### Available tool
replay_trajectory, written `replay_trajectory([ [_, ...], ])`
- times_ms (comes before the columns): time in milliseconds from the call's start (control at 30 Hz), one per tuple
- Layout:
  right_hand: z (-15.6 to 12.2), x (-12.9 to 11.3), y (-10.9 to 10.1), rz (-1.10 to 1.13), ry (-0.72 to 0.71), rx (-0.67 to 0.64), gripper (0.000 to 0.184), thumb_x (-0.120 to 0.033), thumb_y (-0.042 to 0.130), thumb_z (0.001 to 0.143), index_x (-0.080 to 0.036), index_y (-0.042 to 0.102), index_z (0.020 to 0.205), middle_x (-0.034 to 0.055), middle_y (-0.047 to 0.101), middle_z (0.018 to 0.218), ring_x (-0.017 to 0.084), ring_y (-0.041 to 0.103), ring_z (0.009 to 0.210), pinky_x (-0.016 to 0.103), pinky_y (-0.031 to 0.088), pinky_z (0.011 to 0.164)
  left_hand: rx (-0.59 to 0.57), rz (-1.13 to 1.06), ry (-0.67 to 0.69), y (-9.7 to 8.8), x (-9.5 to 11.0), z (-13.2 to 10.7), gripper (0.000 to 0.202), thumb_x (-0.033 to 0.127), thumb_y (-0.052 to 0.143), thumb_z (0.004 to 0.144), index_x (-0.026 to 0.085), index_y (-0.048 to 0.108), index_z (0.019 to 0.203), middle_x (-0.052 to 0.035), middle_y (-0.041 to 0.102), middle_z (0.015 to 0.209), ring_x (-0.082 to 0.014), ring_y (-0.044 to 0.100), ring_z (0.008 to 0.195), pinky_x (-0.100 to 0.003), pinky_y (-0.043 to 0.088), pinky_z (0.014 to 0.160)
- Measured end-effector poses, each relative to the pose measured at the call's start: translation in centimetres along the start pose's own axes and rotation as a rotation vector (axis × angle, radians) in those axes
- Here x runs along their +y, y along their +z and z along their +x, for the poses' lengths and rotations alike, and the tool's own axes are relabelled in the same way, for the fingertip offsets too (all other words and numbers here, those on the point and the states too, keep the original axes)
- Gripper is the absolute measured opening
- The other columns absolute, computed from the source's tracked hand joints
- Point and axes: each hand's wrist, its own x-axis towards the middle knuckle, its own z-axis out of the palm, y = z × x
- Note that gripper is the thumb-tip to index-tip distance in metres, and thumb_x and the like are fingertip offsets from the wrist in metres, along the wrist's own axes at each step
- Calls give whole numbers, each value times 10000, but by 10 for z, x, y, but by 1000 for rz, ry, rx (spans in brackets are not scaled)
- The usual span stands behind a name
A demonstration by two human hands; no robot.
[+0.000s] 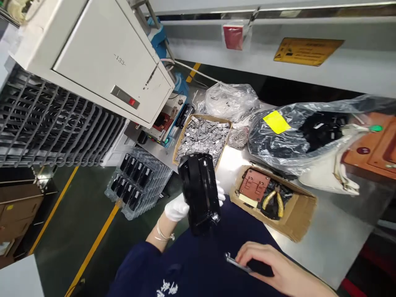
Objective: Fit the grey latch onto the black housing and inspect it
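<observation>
My left hand [178, 206], in a white glove, grips a black plastic housing [199, 193] and holds it upright in front of my body. My right hand [272, 264] is bare and pinches a small flat metal clip [236, 262] low over my dark blue clothing. Just beyond the housing stands an open cardboard box of several silver metal clips [202, 138].
A cardboard box [297, 222] with yellow-handled pliers [274, 200] sits on the steel table [334, 243]. Plastic bags of parts [297, 136] lie behind it. A clear tray of black parts [136, 181] stands at left under a white machine cabinet [93, 53].
</observation>
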Motion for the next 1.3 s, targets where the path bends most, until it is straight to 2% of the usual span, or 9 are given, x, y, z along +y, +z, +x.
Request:
replay_trajectory([
  [67, -6, -4, 6, 8, 63, -85, 386, -543, 549, 1047, -243, 790, 1023, 103, 774, 1145, 284, 724, 1064, 425, 523, 982, -72, -68, 15, 10, 0, 1, 1274, 1045, 663, 476, 256, 585, 1474, -182, 702, 1350, -459, 652, 1245, -616, 592, 991],
  [200, -5, 1, 12, -10, 177, -61, 233, -432, 752, 870, -200, 750, 854, 37, 753, 741, 230, 719, 712, 306, 503, 700, -171, -24, -8, 36, 8, -1, 1159, 748, 923, 543, 174, 554, 1481, -176, 651, 1426, -424, 570, 1382, -560, 473, 1189],
  [333, -10, 7, 19, 70, 120, -202, 549, -370, 819, 792, -251, 749, 1323, 41, 786, 1076, 161, 723, 725, 236, 527, 687, -189, 410, 63, 64, 29, -10, 1015, 559, 965, 603, 192, 563, 1460, -135, 642, 1441, -374, 610, 1316, -510, 489, 1169],
  [433, -28, 17, 29, 130, 72, -216, 430, -381, 804, 813, -253, 819, 1223, 61, 765, 1079, 150, 700, 725, 246, 539, 704, -139, 692, 119, 84, 48, -22, 929, 529, 941, 666, 234, 570, 1465, -101, 680, 1379, -351, 663, 1239, -483, 529, 1110],
  [633, -100, 65, 67, 379, 183, 252, 691, -845, 685, 860, -233, 720, 1178, 143, 781, 1148, 294, 737, 1082, 432, 576, 984, -6, 1062, 143, 110, 56, -46, 811, 432, 918, 708, 182, 583, 1402, -85, 702, 1273, -330, 699, 1158, -430, 569, 1029],
  [800, -155, 43, 73, 325, -184, 1054, 362, -593, 900, 815, -312, 680, 880, 42, 798, 943, 236, 780, 872, 291, 646, 730, 37, 1203, 230, 126, 49, -44, 613, 484, 800, 815, 205, 590, 1318, -78, 709, 1212, -285, 717, 1088, -389, 586, 931],
  [867, -160, 12, 71, 140, -434, 1192, 292, -505, 920, 829, -336, 686, 876, 15, 796, 871, 220, 785, 781, 259, 656, 648, 9, 1255, 239, 134, 50, -41, 544, 434, 777, 829, 208, 587, 1286, -77, 705, 1194, -280, 711, 1070, -390, 573, 924],
  [1033, -143, -39, 68, -134, -773, 1176, 208, -299, 884, 913, -359, 759, 1068, -3, 821, 1004, 200, 807, 873, 279, 702, 794, -9, 1341, 244, 151, 60, -45, 452, 403, 747, 834, 194, 591, 1204, -65, 699, 1105, -265, 705, 959, -378, 560, 816],
  [1300, -149, -21, 44, -380, -793, 1061, 310, -68, 821, 916, -251, 753, 1158, 35, 799, 1117, 191, 789, 1016, 249, 673, 914, -16, 1455, 252, 158, 63, -48, 446, 365, 719, 860, 181, 567, 1238, -59, 687, 1166, -250, 699, 1026, -359, 565, 866],
])
